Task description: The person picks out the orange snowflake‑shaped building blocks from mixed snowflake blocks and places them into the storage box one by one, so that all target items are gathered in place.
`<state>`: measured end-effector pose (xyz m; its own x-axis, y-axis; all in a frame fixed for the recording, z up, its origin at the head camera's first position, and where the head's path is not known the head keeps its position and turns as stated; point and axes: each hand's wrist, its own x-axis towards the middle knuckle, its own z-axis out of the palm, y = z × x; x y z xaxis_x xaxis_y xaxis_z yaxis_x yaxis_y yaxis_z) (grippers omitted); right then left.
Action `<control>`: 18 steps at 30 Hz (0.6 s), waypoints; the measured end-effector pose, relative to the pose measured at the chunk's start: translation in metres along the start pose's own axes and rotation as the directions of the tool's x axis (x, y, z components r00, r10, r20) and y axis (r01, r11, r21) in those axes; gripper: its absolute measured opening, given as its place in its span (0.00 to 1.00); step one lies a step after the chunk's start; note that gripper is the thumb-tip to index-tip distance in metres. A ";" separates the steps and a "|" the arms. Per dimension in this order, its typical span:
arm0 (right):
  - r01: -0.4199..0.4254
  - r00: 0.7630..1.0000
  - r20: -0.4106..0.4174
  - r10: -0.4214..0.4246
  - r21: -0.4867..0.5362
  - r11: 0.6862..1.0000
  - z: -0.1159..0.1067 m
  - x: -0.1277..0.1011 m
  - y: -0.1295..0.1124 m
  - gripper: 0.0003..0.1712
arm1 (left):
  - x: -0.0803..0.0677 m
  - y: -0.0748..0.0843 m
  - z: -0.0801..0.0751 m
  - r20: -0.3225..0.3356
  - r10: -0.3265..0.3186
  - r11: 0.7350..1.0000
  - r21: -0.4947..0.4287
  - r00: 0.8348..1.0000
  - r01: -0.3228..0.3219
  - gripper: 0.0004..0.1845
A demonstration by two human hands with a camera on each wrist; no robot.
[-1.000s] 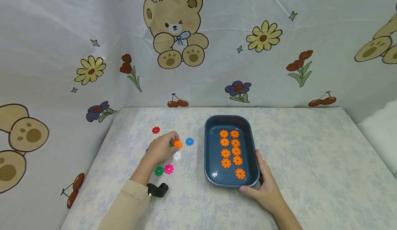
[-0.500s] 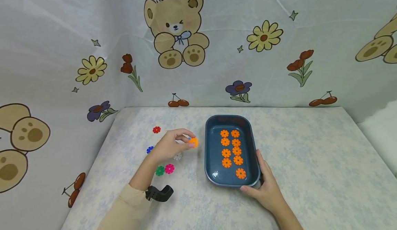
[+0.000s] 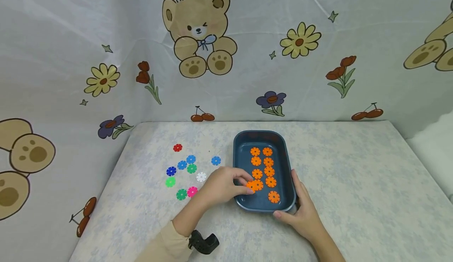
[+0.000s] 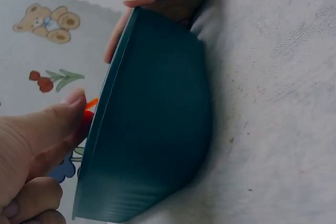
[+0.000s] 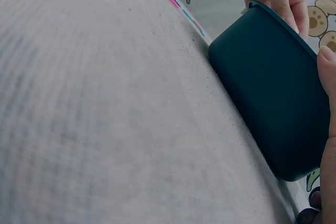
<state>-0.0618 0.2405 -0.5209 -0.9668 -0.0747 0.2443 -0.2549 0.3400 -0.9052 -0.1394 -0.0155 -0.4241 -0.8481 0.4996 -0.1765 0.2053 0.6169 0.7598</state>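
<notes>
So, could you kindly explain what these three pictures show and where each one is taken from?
No machine here: a person works with bare hands, wearing cameras. The wide picture comes from the head; the two close-ups come from the wrists. The left hand pinches an orange flower-shaped plastic disc over the dark blue rectangular plastic tray, which holds more orange discs. The right hand grips the tray's near corner. Loose coloured discs, such as a pink one, lie on the pale patterned tabletop. The left wrist view shows the tray's outer wall.
</notes>
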 end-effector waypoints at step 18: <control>0.014 1.000 0.025 -0.014 0.009 1.000 -0.002 0.000 0.003 0.73 | 0.042 0.009 0.028 0.310 0.222 0.816 0.460 0.925 -0.350 0.08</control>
<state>-0.0622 0.2435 -0.5226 -0.9633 -0.1024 0.2481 -0.2681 0.3300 -0.9051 -0.1594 0.0277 -0.4422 -0.5873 0.7871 -0.1884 0.6889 0.6084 0.3942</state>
